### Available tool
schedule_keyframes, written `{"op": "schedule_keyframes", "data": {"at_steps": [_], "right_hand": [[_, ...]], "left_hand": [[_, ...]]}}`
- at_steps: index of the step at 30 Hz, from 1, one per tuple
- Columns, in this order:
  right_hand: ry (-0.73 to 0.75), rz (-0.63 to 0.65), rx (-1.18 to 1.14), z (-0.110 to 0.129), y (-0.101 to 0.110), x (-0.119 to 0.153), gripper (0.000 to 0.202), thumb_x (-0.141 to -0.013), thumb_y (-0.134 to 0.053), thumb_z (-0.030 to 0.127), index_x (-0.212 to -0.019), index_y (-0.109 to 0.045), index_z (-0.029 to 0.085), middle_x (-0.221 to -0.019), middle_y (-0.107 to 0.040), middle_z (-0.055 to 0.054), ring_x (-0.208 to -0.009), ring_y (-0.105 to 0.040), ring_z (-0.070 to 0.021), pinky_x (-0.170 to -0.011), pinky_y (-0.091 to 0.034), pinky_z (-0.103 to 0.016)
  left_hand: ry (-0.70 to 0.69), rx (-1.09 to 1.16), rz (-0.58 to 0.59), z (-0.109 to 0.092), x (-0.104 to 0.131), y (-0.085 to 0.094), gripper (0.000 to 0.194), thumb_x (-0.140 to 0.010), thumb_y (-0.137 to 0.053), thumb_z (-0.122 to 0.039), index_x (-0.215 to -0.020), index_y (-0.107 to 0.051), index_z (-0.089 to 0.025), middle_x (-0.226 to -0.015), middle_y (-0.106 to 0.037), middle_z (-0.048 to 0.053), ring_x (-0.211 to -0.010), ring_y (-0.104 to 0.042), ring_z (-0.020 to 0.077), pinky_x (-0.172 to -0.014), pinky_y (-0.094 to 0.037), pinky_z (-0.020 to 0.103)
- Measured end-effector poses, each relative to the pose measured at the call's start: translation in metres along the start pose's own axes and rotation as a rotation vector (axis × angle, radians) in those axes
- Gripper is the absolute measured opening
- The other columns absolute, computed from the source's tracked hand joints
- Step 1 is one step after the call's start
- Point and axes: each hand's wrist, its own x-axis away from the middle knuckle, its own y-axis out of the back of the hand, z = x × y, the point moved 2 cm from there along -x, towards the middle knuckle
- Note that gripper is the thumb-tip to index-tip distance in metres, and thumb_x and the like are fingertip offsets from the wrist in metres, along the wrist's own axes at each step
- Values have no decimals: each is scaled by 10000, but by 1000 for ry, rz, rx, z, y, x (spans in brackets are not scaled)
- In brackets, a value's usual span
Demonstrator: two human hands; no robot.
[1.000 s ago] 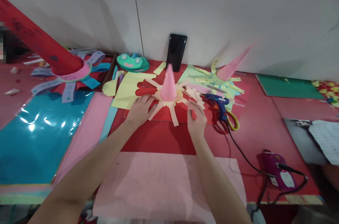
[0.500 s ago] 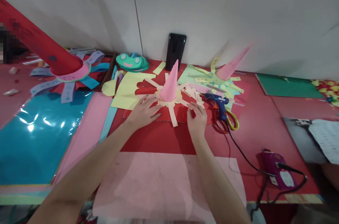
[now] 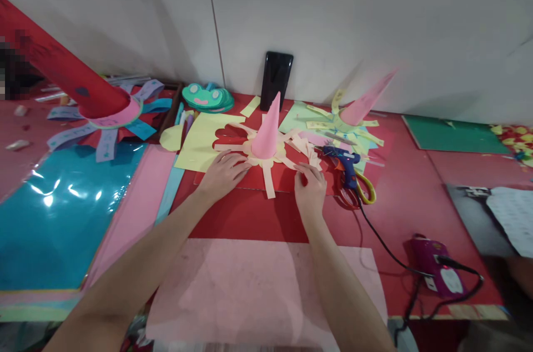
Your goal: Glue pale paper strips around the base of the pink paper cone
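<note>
A pink paper cone (image 3: 266, 138) stands upright on a pale yellow, scalloped paper base (image 3: 278, 153), with cream paper strips (image 3: 268, 181) radiating outward. My left hand (image 3: 222, 174) is at the front left of it, fingers bent together over the end of one strip; that grip is partly hidden. On the right, my right hand (image 3: 311, 182) pinches the tip of another strip between thumb and fingers. Under the cone piece lies red card (image 3: 245, 196). A heap of loose cream strips (image 3: 303, 146) lies just beyond my right hand.
A blue glue gun (image 3: 347, 166) and yellow-red scissors (image 3: 366, 188) lie right, the cord running to a purple power box (image 3: 441, 271). A phone (image 3: 277, 80) leans on the wall. A similar cone piece (image 3: 360, 110) stands back right; a red paper tube (image 3: 95, 94) is left.
My left fingers have closed in slightly around the strip. The cone piece has turned a little, its front strip swinging slightly left. My right hand stays nearly in place.
</note>
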Motion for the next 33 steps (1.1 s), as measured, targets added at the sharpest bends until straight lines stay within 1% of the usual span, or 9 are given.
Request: {"op": "schedule_keyframes", "data": {"at_steps": [9,13,17,21,25,27,29,31,33], "right_hand": [[-4,26,-3,-2,-1,1,228,-808,-466,173,-853,-685,214,-1004,-701,-58,-954,-603,-213,-867,-415,-396],[-7,15,19,-1,0,1,234,-810,-458,164,-861,-680,215,-1010,-697,-66,-954,-602,-217,-861,-412,-407],[-6,6,54,0,-1,3,238,-808,-458,157,-843,-686,218,-1020,-692,-71,-943,-603,-221,-837,-421,-410],[46,-13,116,-2,-1,4,260,-779,-459,132,-834,-694,228,-1098,-663,-72,-1008,-579,-239,-824,-438,-420],[141,-55,136,2,2,3,347,-758,-427,74,-912,-692,235,-1193,-623,-71,-1072,-562,-237,-873,-448,-440],[221,7,92,9,1,3,352,-805,-425,97,-994,-684,244,-1201,-627,-63,-1085,-567,-221,-915,-450,-434],[319,141,33,18,-4,5,343,-868,-427,160,-1112,-652,246,-1242,-616,-59,-1155,-541,-214,-970,-440,-418],[398,300,7,25,-10,9,371,-912,-420,238,-1247,-581,245,-1322,-566,-50,-1279,-452,-219,-1029,-406,-418],[440,425,17,29,-15,13,412,-936,-398,294,-1332,-507,250,-1378,-517,-27,-1358,-359,-225,-1077,-358,-440]], "left_hand": [[-17,11,-25,-2,0,1,283,-953,-402,-236,-971,-683,-213,-1019,-691,59,-995,-624,195,-973,-441,410],[22,35,-31,-1,2,-1,309,-959,-368,-234,-1029,-667,-192,-1038,-692,72,-961,-628,208,-887,-485,392],[81,11,-30,3,3,-4,314,-953,-364,-237,-1061,-655,-189,-1086,-675,88,-992,-620,222,-908,-474,408],[63,-25,-36,4,3,-6,309,-943,-372,-216,-1030,-666,-178,-1064,-675,97,-971,-625,222,-893,-485,404],[24,-63,-61,2,3,-5,303,-934,-384,-199,-1008,-676,-169,-1047,-678,99,-964,-626,230,-877,-494,401],[3,-69,-62,1,3,-5,307,-933,-383,-188,-1036,-672,-170,-1050,-680,96,-962,-629,229,-873,-496,397],[-28,-61,-55,0,3,-6,320,-932,-377,-162,-1086,-657,-165,-1071,-683,89,-973,-631,219,-874,-497,380],[-57,-54,-31,0,3,-8,337,-933,-369,-142,-1135,-637,-164,-1111,-680,78,-1007,-626,208,-882,-497,364],[-72,-60,6,1,3,-10,356,-936,-354,-132,-1165,-623,-173,-1157,-669,64,-1049,-614,201,-895,-495,358]]}}
